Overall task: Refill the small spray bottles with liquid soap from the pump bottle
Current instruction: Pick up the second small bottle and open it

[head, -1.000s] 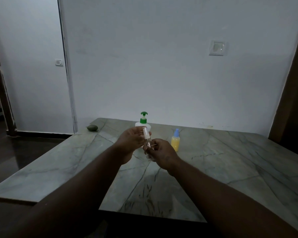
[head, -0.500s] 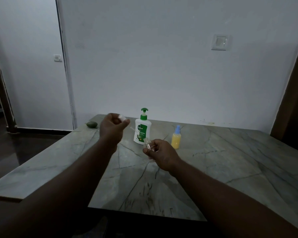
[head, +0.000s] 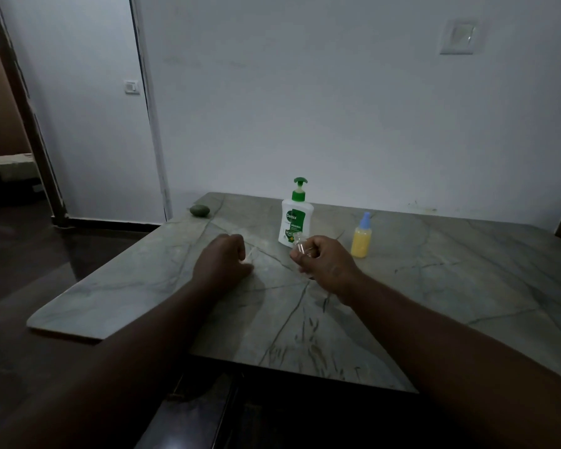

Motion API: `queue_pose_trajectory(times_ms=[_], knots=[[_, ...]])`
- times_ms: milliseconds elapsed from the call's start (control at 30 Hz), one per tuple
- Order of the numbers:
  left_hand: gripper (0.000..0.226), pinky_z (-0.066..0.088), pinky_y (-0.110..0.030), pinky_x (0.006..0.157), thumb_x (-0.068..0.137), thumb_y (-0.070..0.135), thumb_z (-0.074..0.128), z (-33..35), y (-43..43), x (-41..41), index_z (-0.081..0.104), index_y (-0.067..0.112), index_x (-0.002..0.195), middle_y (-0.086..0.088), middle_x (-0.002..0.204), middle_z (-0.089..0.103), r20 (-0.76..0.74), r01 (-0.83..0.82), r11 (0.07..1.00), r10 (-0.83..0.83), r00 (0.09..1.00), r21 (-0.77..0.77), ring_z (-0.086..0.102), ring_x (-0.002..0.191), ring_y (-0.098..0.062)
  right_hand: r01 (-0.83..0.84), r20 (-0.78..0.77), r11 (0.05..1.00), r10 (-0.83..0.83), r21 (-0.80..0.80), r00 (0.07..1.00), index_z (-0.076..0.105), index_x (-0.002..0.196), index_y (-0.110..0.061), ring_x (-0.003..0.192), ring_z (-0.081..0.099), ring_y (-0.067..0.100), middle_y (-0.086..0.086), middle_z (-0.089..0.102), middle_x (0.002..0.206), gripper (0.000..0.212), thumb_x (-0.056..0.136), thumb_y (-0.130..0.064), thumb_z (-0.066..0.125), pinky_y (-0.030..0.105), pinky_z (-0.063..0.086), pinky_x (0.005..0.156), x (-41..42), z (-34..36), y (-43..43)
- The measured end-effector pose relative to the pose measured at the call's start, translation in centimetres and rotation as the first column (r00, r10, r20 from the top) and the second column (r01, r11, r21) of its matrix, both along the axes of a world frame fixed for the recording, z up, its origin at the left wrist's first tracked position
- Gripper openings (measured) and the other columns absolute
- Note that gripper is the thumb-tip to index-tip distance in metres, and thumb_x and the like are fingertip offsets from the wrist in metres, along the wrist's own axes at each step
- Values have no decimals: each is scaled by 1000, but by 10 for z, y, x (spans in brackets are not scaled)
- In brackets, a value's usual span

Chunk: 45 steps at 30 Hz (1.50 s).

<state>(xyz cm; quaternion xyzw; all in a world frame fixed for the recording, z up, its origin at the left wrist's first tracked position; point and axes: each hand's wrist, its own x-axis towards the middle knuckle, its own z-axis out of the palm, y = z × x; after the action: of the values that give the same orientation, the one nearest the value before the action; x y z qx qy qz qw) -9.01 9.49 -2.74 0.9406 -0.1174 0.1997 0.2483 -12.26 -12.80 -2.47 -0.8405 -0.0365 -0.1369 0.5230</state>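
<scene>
Head camera: A person's two bare forearms reach out over a grey-green veined stone tabletop [head: 450, 286] in a dim room. The right hand [head: 326, 262] is held just above the middle of the tabletop, its fingers and thumb curled round a small clear bottle [head: 300, 245]. Only the bottle's glassy upper end shows, poking out past the knuckles and tilted toward the far edge. The left hand [head: 222, 259] rests on the tabletop to the left, near the right hand but apart from it, with its fingers curled under. Whether anything lies inside that fist cannot be told from this angle.

Just behind the right hand, toward the far edge, a white pump bottle [head: 294, 222] with a green pump head and a green label stands upright. Its lower front is partly hidden by the clear bottle. To the right of it, near the same far edge and apart from the hand, stands a yellow spray bottle [head: 361, 239] with a pale blue cap, also upright. A small rounded grey-green object [head: 200, 210] lies at the far left corner of the tabletop.

Behind the tabletop rises a plain pale wall [head: 305, 108] bearing a square plate [head: 460, 37] at upper right and a small white switch [head: 132, 86] at left.
</scene>
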Motion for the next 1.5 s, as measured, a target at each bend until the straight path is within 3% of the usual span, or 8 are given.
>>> queue_pose_trajectory(times_ms=[167, 367, 533, 767, 1133, 1300, 1367, 1500], knots=[[34, 36, -31, 64, 75, 32, 91, 2, -4, 4, 61, 19, 84, -2, 95, 60, -11, 26, 1000, -26, 1000, -13, 56, 88, -21, 7, -3, 999, -7, 36, 1000, 69, 116, -12, 97, 71, 29, 9, 74, 104, 38, 89, -37, 78, 55, 57, 93, 2, -2, 6], [39, 43, -29, 62, 74, 41, 91, 1, -8, 10, 62, 20, 92, -1, 98, 63, -93, 14, 999, -17, 996, -33, 58, 86, -17, 54, -5, 996, -54, 77, 999, 73, 115, -11, 90, 68, 18, 3, 74, 100, 37, 88, -35, 79, 49, 58, 94, 9, 0, 8], [34, 42, -28, 58, 76, 34, 90, 3, -15, 11, 66, 18, 93, 1, 93, 66, -156, 17, 1000, -19, 988, -17, 60, 76, -13, 70, -18, 992, -68, 107, 998, 72, 113, -8, 84, 63, 17, -1, 67, 89, 36, 89, -34, 79, 54, 58, 93, 14, 0, 7], [28, 56, -35, 90, 84, 19, 84, 23, -14, 13, 74, 17, 110, -3, 113, 71, -231, 94, 987, -63, 971, 130, 65, 103, -19, 63, -19, 994, -62, 85, 998, 72, 116, -9, 81, 64, 13, -3, 69, 89, 37, 89, -34, 79, 50, 59, 92, 16, -2, 1], [46, 48, -27, 85, 85, 16, 84, 28, -22, 6, 69, 14, 128, -7, 127, 68, -267, 152, 978, -110, 957, 141, 58, 102, -15, 52, -13, 994, -51, 96, 999, 73, 110, -11, 74, 62, 9, -6, 68, 82, 29, 90, -30, 78, 45, 57, 89, 19, -5, -5], [60, 51, -34, 94, 80, 24, 89, 29, -18, 5, 64, 18, 134, -7, 133, 63, -286, 151, 986, -126, 950, 67, 59, 115, -21, 36, -3, 993, -36, 113, 999, 70, 105, -19, 76, 63, 7, -7, 69, 85, 21, 89, -31, 79, 40, 57, 86, 19, -2, -5], [63, 52, -39, 101, 80, 29, 89, 28, -17, 4, 62, 20, 136, -6, 136, 62, -276, 152, 988, -142, 951, 17, 58, 121, -24, 40, -2, 992, -40, 118, 999, 70, 108, -17, 83, 67, 15, 0, 72, 93, 24, 89, -31, 78, 44, 59, 89, 19, 0, -4], [52, 59, -42, 92, 82, 32, 87, 29, -28, -1, 65, 18, 128, -4, 124, 69, -191, 164, 922, -242, 951, -351, 66, 109, -21, 36, 24, 988, -40, 151, 999, 71, 109, -12, 87, 67, 27, 17, 73, 105, 27, 89, -28, 79, 56, 57, 92, 22, 11, 3]])
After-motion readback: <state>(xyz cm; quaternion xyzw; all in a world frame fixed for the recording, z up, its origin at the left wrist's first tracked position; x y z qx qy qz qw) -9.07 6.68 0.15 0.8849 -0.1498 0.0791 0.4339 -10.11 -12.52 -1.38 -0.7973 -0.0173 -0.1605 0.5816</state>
